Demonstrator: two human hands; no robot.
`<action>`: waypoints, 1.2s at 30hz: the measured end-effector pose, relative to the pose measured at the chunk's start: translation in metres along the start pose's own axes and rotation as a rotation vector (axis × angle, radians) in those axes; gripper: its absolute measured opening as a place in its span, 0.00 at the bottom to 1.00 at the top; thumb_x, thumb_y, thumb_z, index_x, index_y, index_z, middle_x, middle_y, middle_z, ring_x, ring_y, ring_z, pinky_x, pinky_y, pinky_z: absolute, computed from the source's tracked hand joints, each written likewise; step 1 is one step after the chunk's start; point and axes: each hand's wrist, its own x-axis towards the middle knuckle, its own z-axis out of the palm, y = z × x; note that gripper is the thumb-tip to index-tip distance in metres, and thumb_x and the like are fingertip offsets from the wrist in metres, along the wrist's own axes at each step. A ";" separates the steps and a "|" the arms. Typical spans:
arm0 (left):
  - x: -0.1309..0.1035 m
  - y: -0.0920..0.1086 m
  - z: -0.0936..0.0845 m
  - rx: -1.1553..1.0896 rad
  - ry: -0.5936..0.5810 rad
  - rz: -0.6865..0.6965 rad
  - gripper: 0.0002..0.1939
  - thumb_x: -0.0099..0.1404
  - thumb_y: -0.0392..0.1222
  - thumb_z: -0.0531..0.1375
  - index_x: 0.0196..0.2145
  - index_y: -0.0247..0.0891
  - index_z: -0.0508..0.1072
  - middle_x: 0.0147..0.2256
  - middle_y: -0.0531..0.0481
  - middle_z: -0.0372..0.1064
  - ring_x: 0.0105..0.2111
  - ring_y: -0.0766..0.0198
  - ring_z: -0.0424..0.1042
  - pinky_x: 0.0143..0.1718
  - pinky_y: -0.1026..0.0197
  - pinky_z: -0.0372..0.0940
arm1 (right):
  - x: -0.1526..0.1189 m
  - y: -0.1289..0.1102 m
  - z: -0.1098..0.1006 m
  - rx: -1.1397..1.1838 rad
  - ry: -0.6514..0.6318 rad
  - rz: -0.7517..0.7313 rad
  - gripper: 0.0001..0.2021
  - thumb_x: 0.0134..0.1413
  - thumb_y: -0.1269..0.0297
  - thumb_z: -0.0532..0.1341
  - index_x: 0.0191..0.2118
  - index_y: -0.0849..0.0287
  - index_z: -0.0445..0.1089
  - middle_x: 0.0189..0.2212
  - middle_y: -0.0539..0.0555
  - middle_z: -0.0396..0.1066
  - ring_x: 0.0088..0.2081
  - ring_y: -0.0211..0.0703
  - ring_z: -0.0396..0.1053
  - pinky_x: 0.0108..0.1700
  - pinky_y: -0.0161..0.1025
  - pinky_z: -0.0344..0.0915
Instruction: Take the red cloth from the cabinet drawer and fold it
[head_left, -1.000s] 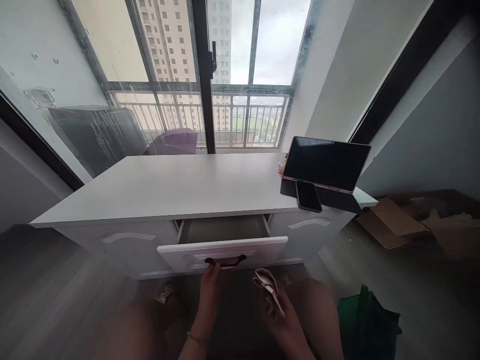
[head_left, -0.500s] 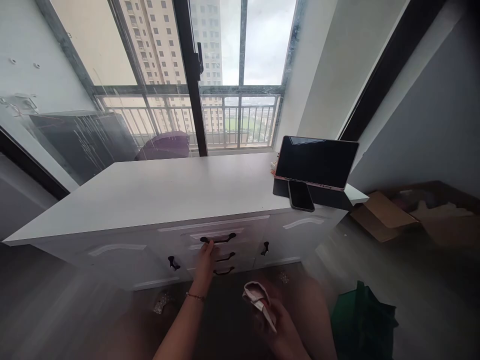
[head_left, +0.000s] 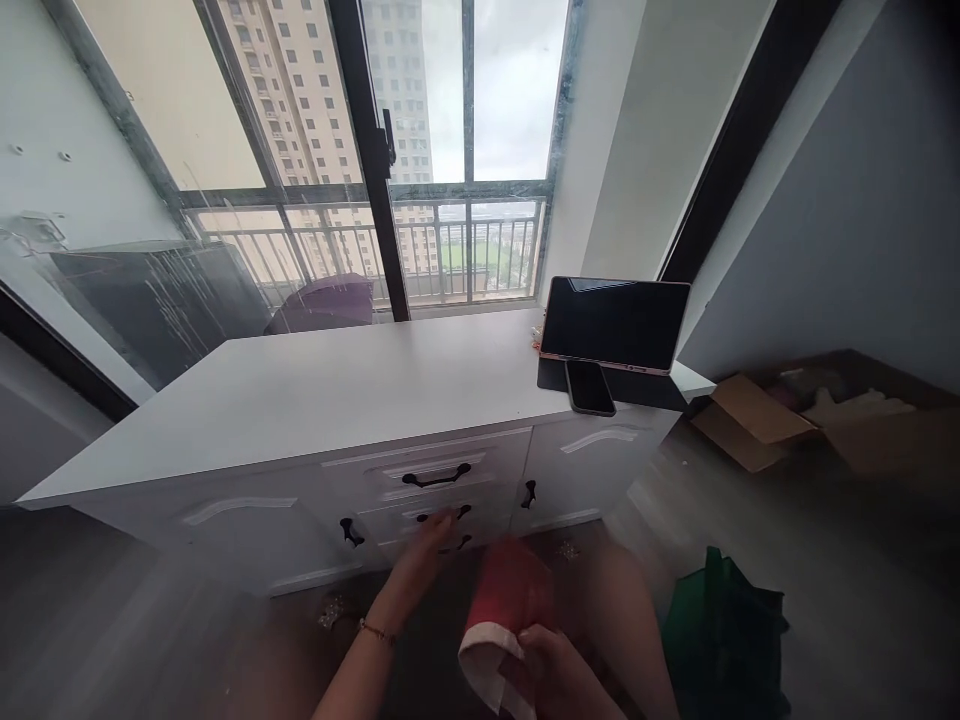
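Observation:
My left hand (head_left: 431, 540), slightly blurred, is in front of the middle drawer's dark handle (head_left: 463, 512). Its fingers reach forward with nothing visible in them, and whether they touch the handle is unclear. Above it, the top drawer's handle (head_left: 436, 476) is in plain sight on a closed drawer front. Low in the view, my right hand (head_left: 551, 655) grips a red cloth piece with a wide white band (head_left: 514, 590) by that band. The band's open end faces me, while the red part extends away toward the cabinet. My right thumb lies over the white edge.
The white cabinet (head_left: 300, 400) spans the view below a window. A tablet (head_left: 615, 322) on a dark stand and a phone (head_left: 590, 388) rest on its right end. An open cardboard box (head_left: 757, 410) and a green bag (head_left: 724, 640) are on the floor at right.
My left hand has left the top drawer's handle and moved down and slightly right. The cloth piece in my right hand has turned, so its red side shows. The camera view has shifted slightly.

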 end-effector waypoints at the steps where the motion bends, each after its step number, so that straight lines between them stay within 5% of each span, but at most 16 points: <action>1: -0.014 -0.012 -0.001 -0.001 -0.029 -0.013 0.18 0.49 0.51 0.70 0.37 0.41 0.77 0.47 0.40 0.75 0.53 0.45 0.69 0.60 0.40 0.56 | -0.001 0.001 0.003 0.009 0.006 0.005 0.06 0.37 0.61 0.66 0.24 0.59 0.73 0.23 0.51 0.73 0.31 0.44 0.71 0.40 0.41 0.67; 4: -0.060 -0.041 -0.007 -0.028 -0.200 -0.062 0.27 0.47 0.57 0.69 0.41 0.38 0.79 0.49 0.37 0.75 0.53 0.43 0.70 0.59 0.43 0.58 | -0.004 0.003 0.011 -0.085 -0.022 -0.040 0.07 0.35 0.70 0.64 0.28 0.60 0.75 0.26 0.51 0.74 0.30 0.42 0.70 0.37 0.39 0.65; 10: -0.122 -0.054 -0.014 0.124 0.022 -0.003 0.32 0.45 0.50 0.72 0.48 0.37 0.74 0.49 0.38 0.75 0.51 0.43 0.72 0.54 0.47 0.65 | -0.001 0.010 0.031 -0.230 -0.148 -0.107 0.21 0.37 0.70 0.64 0.44 0.60 0.75 0.35 0.54 0.76 0.39 0.47 0.72 0.43 0.41 0.66; 16: -0.131 -0.050 -0.003 0.165 0.376 0.268 0.39 0.44 0.49 0.72 0.54 0.40 0.69 0.55 0.39 0.70 0.56 0.45 0.68 0.55 0.51 0.65 | 0.006 0.011 0.049 -0.237 -0.163 -0.278 0.28 0.45 0.54 0.69 0.53 0.56 0.68 0.48 0.57 0.73 0.53 0.53 0.68 0.56 0.49 0.62; 22: -0.148 -0.041 0.024 0.250 0.302 0.421 0.39 0.51 0.47 0.69 0.59 0.47 0.62 0.61 0.45 0.62 0.60 0.51 0.63 0.59 0.54 0.62 | -0.001 0.005 0.069 -0.373 -0.066 -0.323 0.32 0.40 0.50 0.71 0.52 0.57 0.69 0.51 0.58 0.72 0.54 0.56 0.68 0.56 0.51 0.63; 25: -0.152 -0.043 0.024 0.270 0.317 0.464 0.42 0.51 0.45 0.69 0.62 0.50 0.58 0.65 0.47 0.56 0.63 0.52 0.58 0.62 0.54 0.58 | -0.003 0.008 0.071 -0.351 -0.028 -0.369 0.30 0.41 0.52 0.71 0.51 0.57 0.69 0.50 0.56 0.73 0.53 0.54 0.68 0.56 0.48 0.63; 29: -0.149 -0.052 0.009 0.172 0.338 0.422 0.41 0.50 0.46 0.70 0.60 0.48 0.61 0.63 0.44 0.58 0.63 0.51 0.58 0.62 0.54 0.57 | -0.003 0.014 0.067 -0.368 0.044 -0.413 0.26 0.39 0.54 0.72 0.47 0.56 0.70 0.43 0.53 0.75 0.48 0.50 0.70 0.51 0.44 0.65; 33: -0.146 -0.057 -0.001 -0.069 0.367 0.246 0.48 0.52 0.47 0.70 0.64 0.52 0.49 0.55 0.43 0.69 0.53 0.52 0.71 0.52 0.51 0.68 | -0.003 0.021 0.062 -0.413 0.020 -0.484 0.22 0.36 0.57 0.73 0.39 0.55 0.70 0.36 0.49 0.74 0.39 0.44 0.70 0.43 0.39 0.66; 36: -0.145 -0.055 0.000 -0.170 0.334 0.129 0.39 0.52 0.46 0.70 0.59 0.46 0.60 0.47 0.43 0.75 0.44 0.54 0.77 0.46 0.54 0.71 | -0.002 0.026 0.059 -0.442 -0.059 -0.508 0.19 0.38 0.58 0.73 0.38 0.55 0.70 0.34 0.47 0.72 0.37 0.42 0.69 0.41 0.37 0.66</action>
